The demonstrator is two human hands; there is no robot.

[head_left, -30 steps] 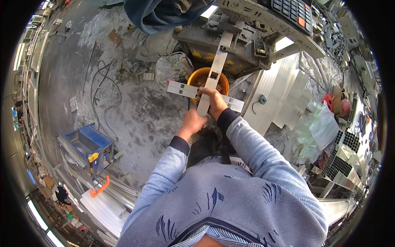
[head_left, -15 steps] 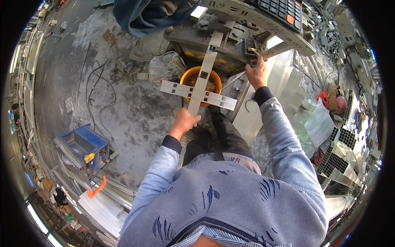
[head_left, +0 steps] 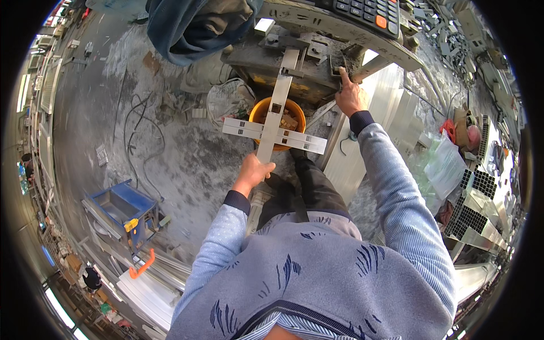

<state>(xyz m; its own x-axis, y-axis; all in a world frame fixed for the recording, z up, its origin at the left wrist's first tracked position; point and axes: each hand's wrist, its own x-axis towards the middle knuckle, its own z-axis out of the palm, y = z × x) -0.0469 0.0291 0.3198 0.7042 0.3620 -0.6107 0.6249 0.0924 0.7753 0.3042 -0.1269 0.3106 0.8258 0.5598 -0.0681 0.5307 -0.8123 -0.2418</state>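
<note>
My L grip (head_left: 252, 174) is clamped on the nr end of the long metal bar (head_left: 273, 121), which runs over the orange bucket (head_left: 299, 111) to the table (head_left: 255, 56), & R grip (head_left: 352, 98), nr table's edge, can't tell if holding.

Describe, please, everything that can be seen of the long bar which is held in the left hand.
The bar is straight, narrow and silver-grey, and looks like metal. A dark, squarish opening shows in its upper face. It points away from the person, leaning slightly right, and its far end reaches the dusty machine. It passes above the yellow bucket and across the crosspiece; whether those two touch is unclear. The left hand grips its near end.
</note>
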